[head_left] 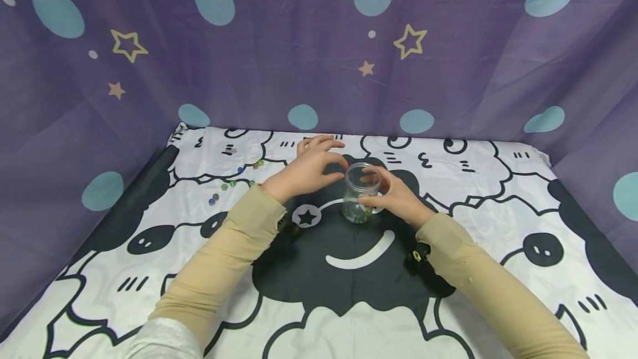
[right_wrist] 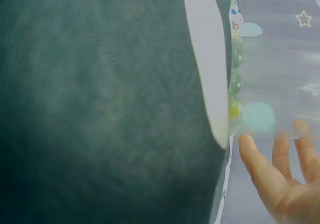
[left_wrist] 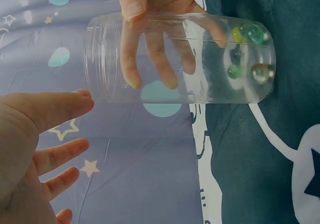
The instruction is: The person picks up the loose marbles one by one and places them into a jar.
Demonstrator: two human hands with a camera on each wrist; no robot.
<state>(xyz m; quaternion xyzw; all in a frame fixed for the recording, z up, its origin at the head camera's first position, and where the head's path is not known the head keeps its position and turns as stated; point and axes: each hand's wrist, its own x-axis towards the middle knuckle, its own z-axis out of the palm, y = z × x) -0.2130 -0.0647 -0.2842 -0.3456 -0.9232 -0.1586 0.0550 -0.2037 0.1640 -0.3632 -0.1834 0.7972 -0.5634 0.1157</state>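
Observation:
A clear plastic jar (head_left: pixel 353 199) stands upright on the dark part of the printed cloth, with several glass marbles (left_wrist: pixel 260 73) at its bottom, green, yellow and brownish. My right hand (head_left: pixel 397 197) grips the jar from the right, thumb on the near side and fingers round the far side. To the left of the rim is my left hand (head_left: pixel 315 168), its fingers loosely spread and holding nothing. In the left wrist view, the left thumb (left_wrist: pixel 65 108) points right at the jar's open mouth. The right wrist view catches the jar's marbles (right_wrist: pixel 235 83) at its lower end.
Several loose marbles, among them a green marble (head_left: pixel 232 183) and a blue marble (head_left: pixel 211 201), lie scattered on the cloth (head_left: pixel 199 259) to the left, beyond my left forearm. A purple curtain (head_left: pixel 299 71) with stars and dots hangs behind the table.

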